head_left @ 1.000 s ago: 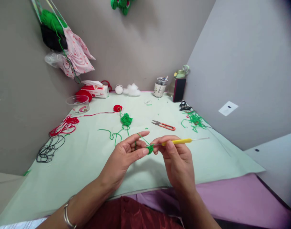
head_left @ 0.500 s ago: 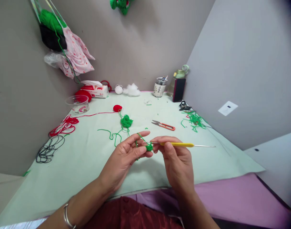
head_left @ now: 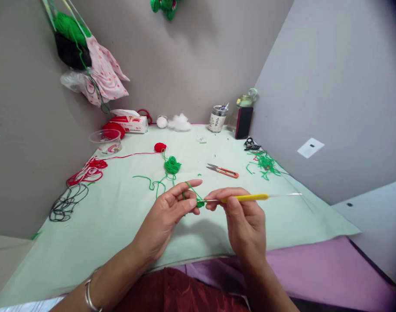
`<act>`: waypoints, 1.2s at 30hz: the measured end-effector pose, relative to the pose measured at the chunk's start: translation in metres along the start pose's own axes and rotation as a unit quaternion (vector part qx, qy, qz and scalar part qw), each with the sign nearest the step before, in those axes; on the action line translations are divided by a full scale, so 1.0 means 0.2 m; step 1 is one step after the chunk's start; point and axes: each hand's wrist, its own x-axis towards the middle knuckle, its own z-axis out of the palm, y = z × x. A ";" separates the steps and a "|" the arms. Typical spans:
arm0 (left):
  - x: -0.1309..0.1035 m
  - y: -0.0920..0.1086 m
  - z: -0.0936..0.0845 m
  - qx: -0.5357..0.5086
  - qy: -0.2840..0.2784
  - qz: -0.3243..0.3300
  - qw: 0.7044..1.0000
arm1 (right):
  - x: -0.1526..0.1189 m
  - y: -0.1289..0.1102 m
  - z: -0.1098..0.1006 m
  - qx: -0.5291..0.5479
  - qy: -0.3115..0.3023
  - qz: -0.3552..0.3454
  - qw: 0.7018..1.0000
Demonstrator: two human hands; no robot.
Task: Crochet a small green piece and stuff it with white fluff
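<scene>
Crochet (head_left: pixel 200 203) sits pinched between the left hand's (head_left: pixel 162 213) thumb and fingers, above the cloth (head_left: pixel 100 225). The right hand (head_left: pixel 248 223) is closed around the hook (head_left: pixel 251 197), its tip at the stitches, perhaps inside one. Slack in the yarn (head_left: pixel 194 190) could let a loop slip off.

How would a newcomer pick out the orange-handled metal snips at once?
On the pale green cloth, find the right hand holding the yellow-handled metal crochet hook. Just beyond it lie the slim orange-handled metal snips. Pointed grey blades set them apart from the round green yarn ball to their left.
</scene>
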 end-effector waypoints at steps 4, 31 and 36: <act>0.00 -0.01 -0.01 0.045 0.010 0.034 0.998 | -0.03 -0.02 0.00 -0.093 -0.005 -0.064 0.994; 0.01 0.01 0.01 0.011 0.004 0.007 1.000 | 0.01 -0.01 0.06 -0.035 0.004 -0.058 0.998; 0.01 -0.03 0.03 -0.008 0.030 0.022 0.999 | -0.05 0.02 0.07 -0.230 0.001 -0.186 0.955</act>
